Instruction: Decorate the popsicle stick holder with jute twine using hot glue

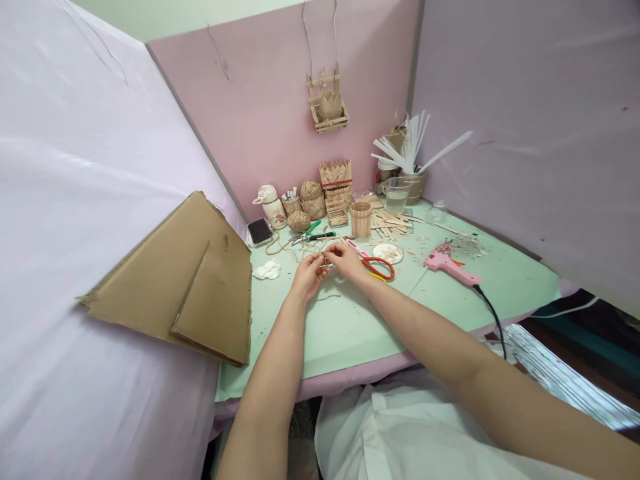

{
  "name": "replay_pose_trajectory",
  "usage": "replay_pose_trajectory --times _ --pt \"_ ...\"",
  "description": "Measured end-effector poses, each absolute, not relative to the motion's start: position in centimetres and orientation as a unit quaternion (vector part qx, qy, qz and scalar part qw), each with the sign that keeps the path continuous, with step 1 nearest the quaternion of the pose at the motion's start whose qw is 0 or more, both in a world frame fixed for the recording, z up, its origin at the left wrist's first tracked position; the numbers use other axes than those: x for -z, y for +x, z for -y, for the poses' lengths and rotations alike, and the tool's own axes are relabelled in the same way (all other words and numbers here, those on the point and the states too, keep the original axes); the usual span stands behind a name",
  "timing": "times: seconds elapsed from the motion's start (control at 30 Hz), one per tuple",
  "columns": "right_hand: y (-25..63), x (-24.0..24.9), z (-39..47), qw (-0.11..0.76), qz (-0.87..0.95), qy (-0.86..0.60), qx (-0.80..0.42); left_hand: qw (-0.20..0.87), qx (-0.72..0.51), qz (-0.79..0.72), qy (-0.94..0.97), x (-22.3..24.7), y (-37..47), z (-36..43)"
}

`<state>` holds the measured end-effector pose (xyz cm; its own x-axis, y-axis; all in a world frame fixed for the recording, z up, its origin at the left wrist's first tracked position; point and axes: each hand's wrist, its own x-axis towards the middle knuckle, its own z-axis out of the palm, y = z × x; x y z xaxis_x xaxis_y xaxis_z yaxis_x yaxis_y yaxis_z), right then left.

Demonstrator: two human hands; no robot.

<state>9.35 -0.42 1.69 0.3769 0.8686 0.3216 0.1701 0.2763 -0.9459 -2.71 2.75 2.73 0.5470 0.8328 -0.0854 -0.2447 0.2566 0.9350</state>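
Note:
Over the middle of the table, my left hand and my right hand meet with fingertips pinched. Between them is a small brown strand that looks like twine, mostly covered by the fingers. A loose bit of twine lies just below my hands. Right beside my right hand are red-handled scissors and a pink craft knife. Behind my hands lie pliers with green and black handles and a ball of twine.
A pink glue gun with a black cord rests at right. Cardboard sheets lean at left. Wooden sticks, a stick-covered cup, a white dish and a glass water jug stand toward the back.

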Motion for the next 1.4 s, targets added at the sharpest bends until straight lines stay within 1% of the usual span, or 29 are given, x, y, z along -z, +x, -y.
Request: replay_pose_trajectory --times 0.3,0.4,0.5,0.6,0.7,0.87,1.0,1.23,1.4 --pt "9.4 -1.9 0.7 0.610 0.505 -0.547 -0.270 0.613 -0.424 -0.355 0.564 -2.3 -2.5 -3.0" --pt "9.5 -1.9 0.6 0.598 0.511 -0.559 -0.261 0.560 -0.417 -0.379 0.608 -2.1 -2.4 -3.1" --pt "9.8 -1.8 0.6 0.584 0.498 -0.601 -0.224 0.538 -0.391 -0.397 0.632 -2.0 -2.2 -3.1" --pt "10.1 -1.7 0.5 0.599 0.459 -0.632 -0.176 0.550 -0.364 -0.403 0.634 -2.2 -2.0 -2.9" --pt "10.4 -1.7 0.4 0.621 0.431 -0.634 -0.167 0.567 -0.350 -0.399 0.630 -2.5 -2.0 -2.7" --pt "10.7 -1.9 0.6 0.628 0.442 -0.600 -0.221 0.581 -0.368 -0.394 0.610 -2.2 -2.3 -2.8" --pt "10.8 -2.3 0.8 0.636 0.459 -0.562 -0.264 0.613 -0.374 -0.370 0.589 -1.9 -2.5 -2.8" --pt "10.7 -2.4 0.8 0.654 0.442 -0.551 -0.271 0.682 -0.359 -0.343 0.537 -2.4 -2.5 -2.7" --pt "10.5 -2.6 0.9 0.649 0.463 -0.530 -0.289 0.686 -0.340 -0.348 0.541 -2.8 -2.8 -2.5"
